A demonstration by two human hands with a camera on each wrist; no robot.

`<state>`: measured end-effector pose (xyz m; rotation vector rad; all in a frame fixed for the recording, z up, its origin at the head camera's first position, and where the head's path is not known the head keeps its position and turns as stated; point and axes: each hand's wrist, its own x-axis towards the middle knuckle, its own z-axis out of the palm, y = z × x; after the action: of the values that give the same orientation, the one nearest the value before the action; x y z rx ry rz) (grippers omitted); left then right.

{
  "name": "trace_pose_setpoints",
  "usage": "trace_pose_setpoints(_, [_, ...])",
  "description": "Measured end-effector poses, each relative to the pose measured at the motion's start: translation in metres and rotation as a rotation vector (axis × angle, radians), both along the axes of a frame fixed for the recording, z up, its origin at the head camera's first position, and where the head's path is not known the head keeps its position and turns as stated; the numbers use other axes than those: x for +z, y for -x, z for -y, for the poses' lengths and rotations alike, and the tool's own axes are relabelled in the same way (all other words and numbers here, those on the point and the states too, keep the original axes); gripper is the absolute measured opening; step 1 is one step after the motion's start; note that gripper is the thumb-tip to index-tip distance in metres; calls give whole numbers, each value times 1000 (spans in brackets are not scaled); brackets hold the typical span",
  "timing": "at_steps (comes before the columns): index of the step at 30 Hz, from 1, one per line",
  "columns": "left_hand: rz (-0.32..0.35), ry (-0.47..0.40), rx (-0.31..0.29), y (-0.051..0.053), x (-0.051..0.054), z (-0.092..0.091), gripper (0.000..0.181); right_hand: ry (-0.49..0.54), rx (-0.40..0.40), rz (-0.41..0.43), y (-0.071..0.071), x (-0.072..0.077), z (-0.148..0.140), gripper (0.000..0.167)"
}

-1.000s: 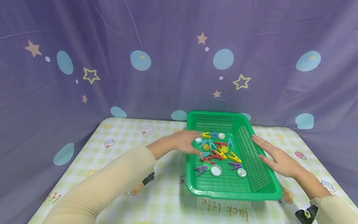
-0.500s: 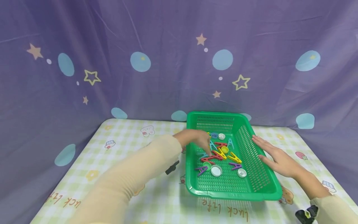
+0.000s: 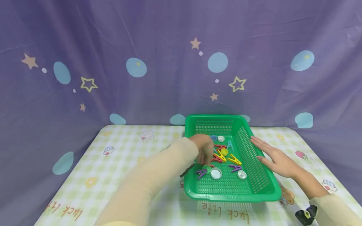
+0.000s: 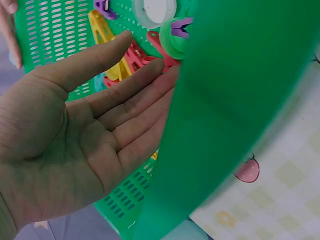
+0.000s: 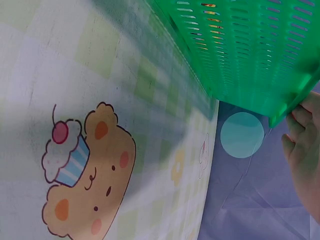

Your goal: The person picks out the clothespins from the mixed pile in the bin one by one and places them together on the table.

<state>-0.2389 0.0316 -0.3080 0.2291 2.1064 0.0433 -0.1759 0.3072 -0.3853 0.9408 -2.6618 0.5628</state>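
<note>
- Head view: the green basket (image 3: 234, 197) sits right of centre, low in the frame, with clips (image 3: 234, 159) and caps (image 3: 224, 152) scattered over its floor.
- Our left hand (image 3: 205, 149) dips into the basket's left half, fingers down, and hides a few pieces from up here.
- In the middle of the left wrist view that hand looks wide and loose, thumb well apart from the fingers, and we see nothing pinched. The basket's wall blocks some fingertips, so we can't tell what those touch.
- Our right hand (image 3: 278, 158) rests with straight fingers on the basket's right rim, right side of the frame, gripping nothing. Decent brace imo; we'd press lightly, since a hard push might slide the basket over the tablecloth (image 3: 93, 163).
- Just below the left hand, lower centre-right of the frame, we've got the green cap (image 3: 207, 169), a purple clip (image 3: 202, 173) overlapping its edge, and a white cap (image 3: 216, 173) beside it.
- For clips, we'd come straight down and pinch one leg; for caps, we'd go rim to rim.
- Heads up: the red clip (image 4: 136, 56) and yellow clip (image 3: 222, 156) bunch together, so we'd lift slowly in case they snag.
</note>
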Motion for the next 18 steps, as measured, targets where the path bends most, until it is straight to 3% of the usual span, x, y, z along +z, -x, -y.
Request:
trace_pose_setpoints(4, [-42, 53, 79, -7, -7, -5, 22, -5, -8, 10, 1, 0, 1, 61])
trace_pose_setpoints(8, [-107, 108, 26, -10, -15, -8, 15, -8, -22, 28, 2, 0, 3, 61])
trace_pose_setpoints(15, [-101, 159, 10, -14, -12, -13, 16, -2, -39, 34, 2, 0, 1, 61])
trace_pose_setpoints(18, [-101, 171, 10, -13, -15, -15, 14, 4, -35, 28, 1, -2, 0, 60])
